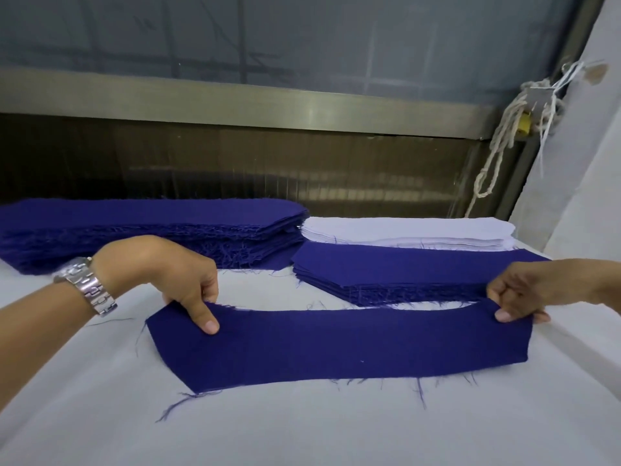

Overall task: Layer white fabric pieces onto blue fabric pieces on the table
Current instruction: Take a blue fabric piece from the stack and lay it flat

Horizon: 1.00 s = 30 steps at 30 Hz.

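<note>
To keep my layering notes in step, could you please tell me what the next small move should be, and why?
Probably release the blue piece and send the right hand to the white stack for one sheet. It and the left hand pinch the piece's far corners; the piece lies nearly flat on the table, with nothing white on it yet.

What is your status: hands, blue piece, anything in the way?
Left hand and right hand each pinch one end of the blue piece. It lies on the table, no white on it yet. White stack behind, nothing on it.
</note>
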Tool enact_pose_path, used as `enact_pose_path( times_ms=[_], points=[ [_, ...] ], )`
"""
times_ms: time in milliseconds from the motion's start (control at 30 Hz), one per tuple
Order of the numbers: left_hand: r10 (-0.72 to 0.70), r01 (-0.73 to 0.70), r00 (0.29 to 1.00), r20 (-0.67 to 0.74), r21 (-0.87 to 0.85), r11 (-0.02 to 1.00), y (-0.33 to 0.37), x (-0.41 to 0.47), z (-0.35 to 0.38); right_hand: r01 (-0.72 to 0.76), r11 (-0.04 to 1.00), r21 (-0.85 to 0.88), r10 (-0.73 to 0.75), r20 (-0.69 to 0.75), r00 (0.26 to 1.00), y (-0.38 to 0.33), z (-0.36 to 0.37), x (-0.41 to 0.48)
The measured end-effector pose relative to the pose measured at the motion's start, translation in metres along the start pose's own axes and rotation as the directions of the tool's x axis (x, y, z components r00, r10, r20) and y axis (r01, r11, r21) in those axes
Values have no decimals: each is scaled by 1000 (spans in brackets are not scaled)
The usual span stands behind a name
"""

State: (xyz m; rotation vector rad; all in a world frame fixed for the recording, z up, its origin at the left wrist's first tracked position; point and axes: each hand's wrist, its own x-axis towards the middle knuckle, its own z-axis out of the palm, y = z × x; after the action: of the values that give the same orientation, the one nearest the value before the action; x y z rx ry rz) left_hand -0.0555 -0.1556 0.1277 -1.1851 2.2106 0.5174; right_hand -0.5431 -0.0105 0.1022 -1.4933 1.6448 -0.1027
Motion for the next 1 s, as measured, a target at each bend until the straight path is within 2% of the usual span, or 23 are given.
enact_pose_path(
  times_ms=[467,600,667,733,800,900,1000],
  points=[
    [-230,222,973,8,220,950,13,-10,-1,-95,992,-79,91,-59,994,-3,1,-3],
    [-307,321,947,-94,252,913,17,-16,-1,-133,983,-126,122,-85,989,-5,0,-5],
    [-323,378,919,-226,272,885,21,-16,-4,-179,970,-163,158,-134,978,-10,-1,-8],
    [-278,425,859,-429,296,855,27,-11,-7,-204,966,-160,167,-219,962,-18,-3,-11],
    [-158,399,768,-621,270,876,35,-3,-12,-179,978,-104,139,-309,941,-26,-8,-10],
    [36,197,590,-807,187,963,52,13,-21,-137,990,-30,107,-473,875,-34,-15,-2],
    [201,-29,384,-901,206,978,71,36,-31,-169,986,-7,128,-621,773,-36,-27,13]
  ],
)
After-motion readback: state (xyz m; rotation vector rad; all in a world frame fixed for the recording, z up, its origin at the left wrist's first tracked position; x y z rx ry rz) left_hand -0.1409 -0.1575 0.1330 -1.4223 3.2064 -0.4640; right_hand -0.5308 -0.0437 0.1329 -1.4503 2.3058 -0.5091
